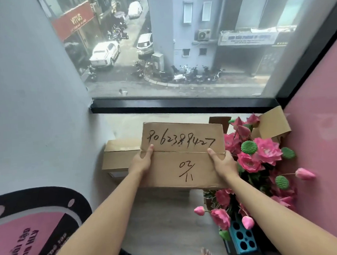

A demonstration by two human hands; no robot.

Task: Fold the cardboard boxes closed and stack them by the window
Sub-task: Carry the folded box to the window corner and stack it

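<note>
Brown cardboard fills the space between both hands: a closed cardboard box [182,155] is held out in front of the person, with both bare arms stretched forward and slightly inward from the bottom corners of the view. The left hand [143,160] grips the box's left edge, thumb lying on top near the seam between the two flaps and the other fingers hidden underneath or behind the side. The right hand [222,159] grips the right edge in the same way, its thumb resting on the top at the seam. Both hands are wrapped around the box's sides, roughly level with each other.

The box's two top flaps are folded shut and meet along a straight line running from one thumb to the other. The far flap carries a handwritten number in black marker; the near flap has a smaller black scribble near its middle. The top looks flat, tilted a little towards the camera.

Just beyond and below the left hand, a second cardboard box [120,155] sits on the floor, closed, partly hidden by the held one. Beyond both hands is the window [179,48] with its dark lower frame. Beside and below the right hand stands a bunch of pink artificial flowers [259,153], and past them an open cardboard box [271,126] against the pink wall [320,139].
</note>
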